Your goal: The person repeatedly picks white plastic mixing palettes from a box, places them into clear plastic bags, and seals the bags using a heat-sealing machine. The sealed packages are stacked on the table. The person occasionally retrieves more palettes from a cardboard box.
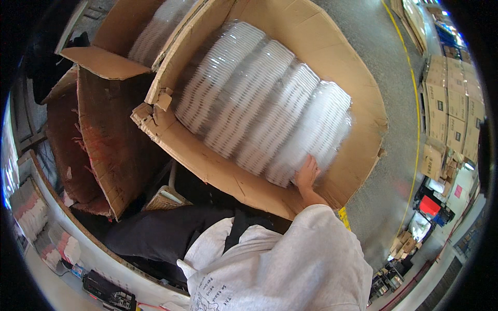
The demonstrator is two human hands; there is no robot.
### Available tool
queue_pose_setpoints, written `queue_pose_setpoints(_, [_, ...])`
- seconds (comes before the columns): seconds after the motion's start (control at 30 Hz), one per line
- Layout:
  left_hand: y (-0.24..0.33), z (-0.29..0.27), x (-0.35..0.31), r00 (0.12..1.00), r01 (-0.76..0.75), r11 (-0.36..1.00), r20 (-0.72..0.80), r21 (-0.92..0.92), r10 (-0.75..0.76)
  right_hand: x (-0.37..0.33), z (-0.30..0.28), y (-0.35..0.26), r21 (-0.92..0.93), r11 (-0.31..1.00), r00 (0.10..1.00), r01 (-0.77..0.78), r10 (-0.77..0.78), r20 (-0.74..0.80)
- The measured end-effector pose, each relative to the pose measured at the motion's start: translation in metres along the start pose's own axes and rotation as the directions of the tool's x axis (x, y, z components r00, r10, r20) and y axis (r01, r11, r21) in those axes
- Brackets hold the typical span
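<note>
My right hand (308, 173) reaches into a large open cardboard box (282, 18). Its fingers lie against the near end of the rightmost stack of thin white plastic pieces (319, 127), stretched out rather than wrapped around it. Several such long stacks of nested pieces, sleeved in clear film (249, 98), lie side by side in the box. The exact kind of the pieces cannot be made out. My left hand is out of sight.
At the upper left, a second cardboard box (106, 62) holds similar wrapped stacks. Below it stands a worn, reddish-stained carton (111, 140). A white-edged bench (98, 228) runs along the lower left. Stacked cartons (451, 103) stand at the right, beyond a yellow floor line (415, 114).
</note>
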State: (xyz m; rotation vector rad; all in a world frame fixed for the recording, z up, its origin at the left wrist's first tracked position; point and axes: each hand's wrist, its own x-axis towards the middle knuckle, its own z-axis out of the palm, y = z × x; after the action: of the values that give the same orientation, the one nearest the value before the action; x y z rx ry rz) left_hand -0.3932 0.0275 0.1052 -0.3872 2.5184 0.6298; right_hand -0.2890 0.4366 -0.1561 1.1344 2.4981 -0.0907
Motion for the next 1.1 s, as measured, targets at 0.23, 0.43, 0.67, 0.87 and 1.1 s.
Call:
queue_pose_setpoints(0.23, [0.005, 0.006, -0.002, 1.000, 0.009, 1.000, -0.003, 0.028, -0.009, 0.037, -0.048, 0.009, -0.136, 0.985, 0.995, 0.103, -0.099, 0.033])
queue_pose_setpoints(0.43, [0.019, 0.014, -0.002, 1.000, -0.009, 0.999, -0.003, 0.034, 0.009, 0.079, -0.077, 0.017, 0.007, 0.986, 0.954, 0.169, -0.165, 0.252])
queue_pose_setpoints(0.67, [0.027, 0.016, -0.003, 1.000, -0.029, 0.999, -0.012, 0.022, 0.029, 0.068, -0.040, 0.026, 0.002, 0.961, 0.947, 0.276, -0.272, 0.173])
queue_pose_setpoints(0.87, [0.033, 0.016, -0.005, 1.000, -0.027, 1.000, -0.013, 0.014, 0.028, 0.101, -0.061, 0.030, -0.016, 0.936, 0.859, 0.352, -0.316, 0.402])
queue_pose_setpoints(1.1, [0.033, 0.019, 0.004, 0.999, -0.021, 0.999, -0.031, -0.038, 0.020, 0.097, -0.049, 0.015, -0.137, 0.947, 0.870, 0.292, -0.203, 0.450])
